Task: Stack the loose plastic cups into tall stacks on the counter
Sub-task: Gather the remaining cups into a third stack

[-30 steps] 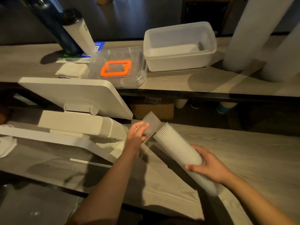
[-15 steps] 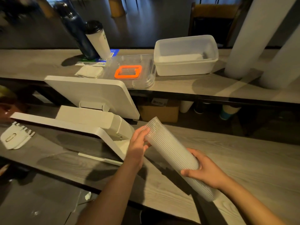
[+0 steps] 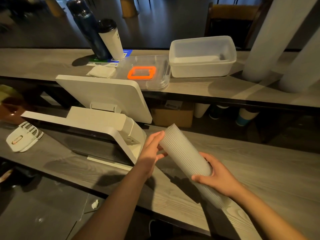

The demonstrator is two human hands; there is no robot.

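Cups nested into one long stack (image 3: 188, 163) lie tilted across the lower centre of the frame, the open rims pointing up and left, the far end dropping toward the lower right over the grey wood-grain counter (image 3: 259, 170). The right hand (image 3: 218, 179) wraps the stack near its middle from the right side, thumb lying across the near face and fingers curled round behind, a firm grasp. The left hand (image 3: 152, 151) sits at the rim end, on the left side of the stack: its fingers are nearly straight and lie flat against the ribbed side just below the rims, thumb spread loosely beneath, pressing rather than clutching.

Left of the hands stands a white point-of-sale terminal (image 3: 103, 118). On the raised shelf across the upper frame are a translucent plastic tub (image 3: 202, 56), a clear lid with an orange frame (image 3: 142, 72) just left of it, a white tumbler with a black lid (image 3: 110, 38) and a dark bottle (image 3: 86, 26) beside that. Two tall white columns of stacked cups (image 3: 277, 35) rise at the upper right.
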